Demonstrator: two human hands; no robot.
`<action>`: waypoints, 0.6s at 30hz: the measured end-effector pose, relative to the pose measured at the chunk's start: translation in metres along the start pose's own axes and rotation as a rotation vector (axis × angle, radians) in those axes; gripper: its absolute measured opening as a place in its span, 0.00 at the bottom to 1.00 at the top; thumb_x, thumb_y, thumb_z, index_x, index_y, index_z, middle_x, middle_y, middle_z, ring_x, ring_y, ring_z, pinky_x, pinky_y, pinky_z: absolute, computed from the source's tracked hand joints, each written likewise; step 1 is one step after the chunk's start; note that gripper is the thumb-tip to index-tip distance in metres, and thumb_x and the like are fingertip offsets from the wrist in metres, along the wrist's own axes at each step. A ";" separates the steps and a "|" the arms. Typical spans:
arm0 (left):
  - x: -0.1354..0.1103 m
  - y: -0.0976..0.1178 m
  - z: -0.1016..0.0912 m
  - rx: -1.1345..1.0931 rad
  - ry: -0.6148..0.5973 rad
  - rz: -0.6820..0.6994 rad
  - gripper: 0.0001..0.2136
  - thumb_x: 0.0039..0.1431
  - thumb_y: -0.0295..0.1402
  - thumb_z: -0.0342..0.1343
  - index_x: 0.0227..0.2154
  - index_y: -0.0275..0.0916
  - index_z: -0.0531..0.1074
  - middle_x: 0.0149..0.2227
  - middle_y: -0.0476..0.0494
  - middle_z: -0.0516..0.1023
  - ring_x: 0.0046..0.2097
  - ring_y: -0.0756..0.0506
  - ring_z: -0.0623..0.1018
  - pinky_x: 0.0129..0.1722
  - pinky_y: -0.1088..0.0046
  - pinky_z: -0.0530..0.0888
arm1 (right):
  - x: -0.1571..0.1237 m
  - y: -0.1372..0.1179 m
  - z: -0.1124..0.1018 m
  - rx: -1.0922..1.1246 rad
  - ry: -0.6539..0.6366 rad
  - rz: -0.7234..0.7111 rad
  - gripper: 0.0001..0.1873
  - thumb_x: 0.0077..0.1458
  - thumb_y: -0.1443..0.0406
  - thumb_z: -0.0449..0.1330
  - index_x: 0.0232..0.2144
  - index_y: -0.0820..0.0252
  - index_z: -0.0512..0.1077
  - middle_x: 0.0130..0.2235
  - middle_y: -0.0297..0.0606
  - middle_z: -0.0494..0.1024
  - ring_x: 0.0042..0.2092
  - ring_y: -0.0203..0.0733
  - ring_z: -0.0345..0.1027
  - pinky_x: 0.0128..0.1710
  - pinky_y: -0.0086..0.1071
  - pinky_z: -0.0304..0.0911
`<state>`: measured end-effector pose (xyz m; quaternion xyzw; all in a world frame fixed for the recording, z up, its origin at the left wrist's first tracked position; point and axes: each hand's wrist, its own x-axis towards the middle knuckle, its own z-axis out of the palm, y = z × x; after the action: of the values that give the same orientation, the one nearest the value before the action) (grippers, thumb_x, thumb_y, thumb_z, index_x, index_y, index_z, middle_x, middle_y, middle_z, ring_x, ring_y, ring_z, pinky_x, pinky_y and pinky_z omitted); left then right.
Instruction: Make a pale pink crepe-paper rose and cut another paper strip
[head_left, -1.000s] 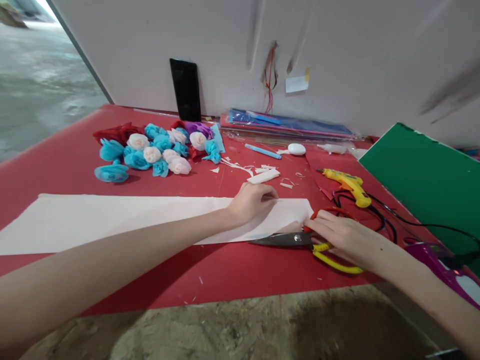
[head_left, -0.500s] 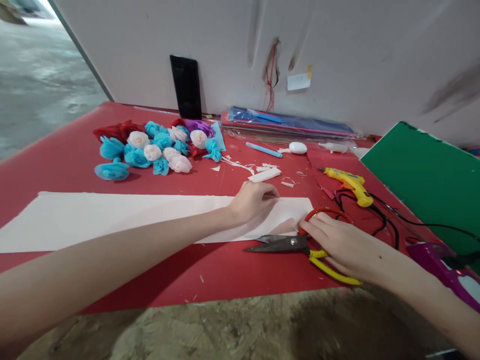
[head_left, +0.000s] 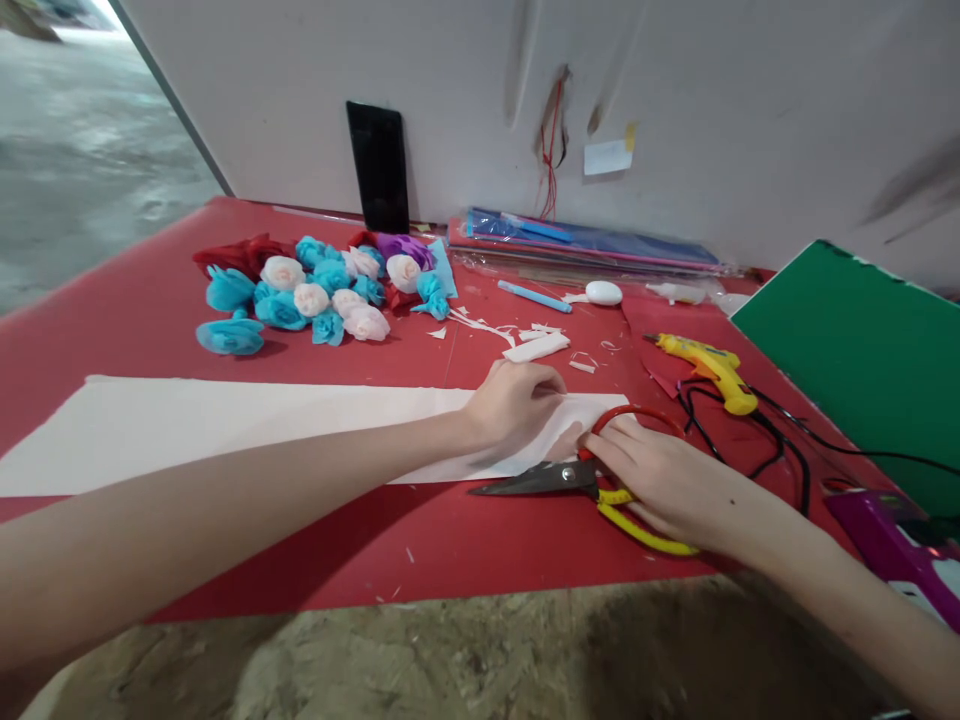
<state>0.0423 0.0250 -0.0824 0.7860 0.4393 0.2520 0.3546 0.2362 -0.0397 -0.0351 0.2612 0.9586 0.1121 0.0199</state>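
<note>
A long strip of pale crepe-like paper (head_left: 225,420) lies flat across the red table. My left hand (head_left: 514,400) rests on the strip near its right end, fingers curled in and pinching it; the fingertips are partly hidden. In my right hand (head_left: 660,470) are scissors (head_left: 568,475) with one red and one yellow handle. Their blades are closed and point left along the strip's near edge. The right fingers wrap the handles and also touch the paper's right end.
Crepe paper flowers (head_left: 307,290) cluster at the back left. A dark phone (head_left: 377,165) leans on the wall. Behind my hands lie white scraps (head_left: 538,347) and a blue pen (head_left: 534,296). At the right are a yellow glue gun (head_left: 709,368), its cord, a green board (head_left: 862,350) and a purple device (head_left: 885,540).
The scissor blades, slightly apart before, are now closed. My right hand and the scissors have shifted a little left; my left hand stays in place on the paper.
</note>
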 end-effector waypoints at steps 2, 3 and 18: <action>0.000 0.000 0.000 -0.010 -0.002 0.002 0.12 0.63 0.36 0.53 0.46 0.36 0.70 0.46 0.41 0.74 0.43 0.44 0.77 0.41 0.61 0.76 | 0.001 0.002 0.003 0.002 0.007 -0.015 0.20 0.46 0.78 0.49 0.43 0.71 0.67 0.34 0.46 0.73 0.34 0.47 0.65 0.29 0.35 0.64; 0.001 0.000 0.000 -0.015 -0.002 0.006 0.12 0.63 0.36 0.53 0.46 0.36 0.70 0.46 0.41 0.74 0.43 0.44 0.77 0.41 0.61 0.76 | 0.001 0.003 0.004 0.002 0.011 -0.021 0.19 0.47 0.78 0.48 0.43 0.71 0.67 0.33 0.46 0.73 0.34 0.47 0.65 0.29 0.35 0.64; 0.002 -0.006 -0.003 -0.081 -0.030 0.073 0.12 0.63 0.36 0.54 0.46 0.36 0.70 0.47 0.41 0.74 0.44 0.43 0.76 0.43 0.60 0.76 | -0.008 0.003 0.011 0.003 0.036 -0.031 0.18 0.55 0.75 0.47 0.48 0.70 0.65 0.36 0.47 0.73 0.37 0.47 0.65 0.32 0.37 0.64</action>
<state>0.0384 0.0300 -0.0850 0.7901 0.3943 0.2706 0.3835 0.2458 -0.0387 -0.0455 0.2441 0.9629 0.1150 0.0042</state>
